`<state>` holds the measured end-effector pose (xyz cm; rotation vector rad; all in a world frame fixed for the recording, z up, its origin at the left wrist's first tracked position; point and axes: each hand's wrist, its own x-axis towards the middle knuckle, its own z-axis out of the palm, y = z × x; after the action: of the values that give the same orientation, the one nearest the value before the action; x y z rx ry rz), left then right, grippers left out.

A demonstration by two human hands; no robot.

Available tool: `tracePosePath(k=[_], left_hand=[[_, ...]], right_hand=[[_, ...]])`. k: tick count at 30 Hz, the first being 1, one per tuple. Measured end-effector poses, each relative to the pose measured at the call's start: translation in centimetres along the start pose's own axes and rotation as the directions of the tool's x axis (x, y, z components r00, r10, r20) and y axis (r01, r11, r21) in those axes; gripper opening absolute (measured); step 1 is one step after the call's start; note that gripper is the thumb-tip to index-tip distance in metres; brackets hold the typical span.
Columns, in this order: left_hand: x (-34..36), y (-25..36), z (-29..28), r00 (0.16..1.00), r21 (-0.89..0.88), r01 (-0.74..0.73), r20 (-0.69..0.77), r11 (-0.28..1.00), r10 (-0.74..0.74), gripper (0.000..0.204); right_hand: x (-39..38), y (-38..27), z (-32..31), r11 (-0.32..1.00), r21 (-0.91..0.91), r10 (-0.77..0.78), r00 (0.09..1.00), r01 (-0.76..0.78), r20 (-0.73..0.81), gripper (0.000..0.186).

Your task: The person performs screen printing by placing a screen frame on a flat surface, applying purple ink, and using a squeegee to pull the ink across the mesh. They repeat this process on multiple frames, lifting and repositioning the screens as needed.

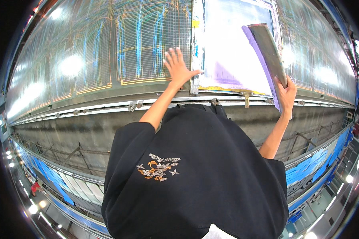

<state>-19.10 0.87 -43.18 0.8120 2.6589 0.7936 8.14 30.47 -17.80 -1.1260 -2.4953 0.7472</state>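
My right hand (286,95) is closed around the lower end of a long squeegee (270,51), which is tilted over the right side of a screen-printing frame (195,59). A purple strip runs along the squeegee's left edge. Inside the frame, the bright white mesh (223,44) carries a patch of purple ink (224,75) near its lower part. My left hand (179,71) is spread open with nothing in it, just left of the frame. The thumb reaches toward the frame's left edge; whether it touches cannot be told.
A long printing table (68,75), covered with coloured line marks, stretches to both sides. Along its near edge runs a metal rail (111,108) with several small clamps. A brass-coloured bracket (247,99) sits at the frame's near edge. Blue-covered tables (52,169) stand behind me.
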Motion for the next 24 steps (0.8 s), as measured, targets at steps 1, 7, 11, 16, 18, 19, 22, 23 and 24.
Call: tracePosePath(k=[1, 7, 11, 16, 18, 19, 22, 23, 24], left_hand=[[0.4, 0.4, 1.1, 1.0, 0.024, -0.025, 0.004, 0.999, 0.025, 0.164], [1.1, -2.8, 1.8, 0.999, 0.102, -0.025, 0.029, 0.994, 0.023, 0.168], [1.6, -4.4, -1.1, 0.992, 0.325, -0.049, 0.125, 0.944, 0.008, 0.164], [-0.4, -8.9, -5.2, 0.996, 0.119, -0.08, -0.019, 0.99, 0.083, 0.157], [-2.3, -10.0, -6.9, 0.999, 0.119, -0.039, 0.033, 0.992, 0.036, 0.155], [-3.3, -10.7, -7.4, 0.998, 0.111, -0.025, 0.054, 0.994, 0.019, 0.153], [-6.0, -11.7, -7.0, 0.997, 0.09, -0.002, 0.077, 0.996, -0.005, 0.147], [-6.7, -11.8, -6.7, 0.997, 0.076, 0.005, 0.077, 0.997, -0.011, 0.146], [-7.1, -11.8, -6.5, 0.997, 0.062, 0.012, 0.077, 0.998, -0.017, 0.144]], right_hand=[[-0.1, 0.0, -0.1, 1.0, -0.003, 0.007, 1.0, -0.007, 0.009, 0.031], [-0.6, -0.4, 0.0, 0.999, 0.032, 0.029, 0.999, -0.03, 0.024, 0.032], [-0.7, 0.3, 0.2, 0.999, 0.006, 0.046, 0.998, -0.046, 0.033, 0.032], [-0.5, -0.3, 0.4, 0.999, -0.033, 0.027, 0.999, -0.026, 0.032, 0.033], [-0.8, -0.7, 0.6, 0.998, -0.009, 0.054, 0.998, -0.054, 0.044, 0.032], [-0.7, -0.9, 0.6, 0.998, 0.005, 0.06, 0.997, -0.061, 0.052, 0.032], [-0.5, -0.3, 1.1, 0.998, 0.008, 0.069, 0.996, -0.069, 0.058, 0.031], [-0.5, -0.3, 1.2, 0.998, 0.001, 0.069, 0.996, -0.069, 0.065, 0.031], [-0.4, -0.3, 1.2, 0.998, -0.005, 0.069, 0.995, -0.069, 0.072, 0.03]])
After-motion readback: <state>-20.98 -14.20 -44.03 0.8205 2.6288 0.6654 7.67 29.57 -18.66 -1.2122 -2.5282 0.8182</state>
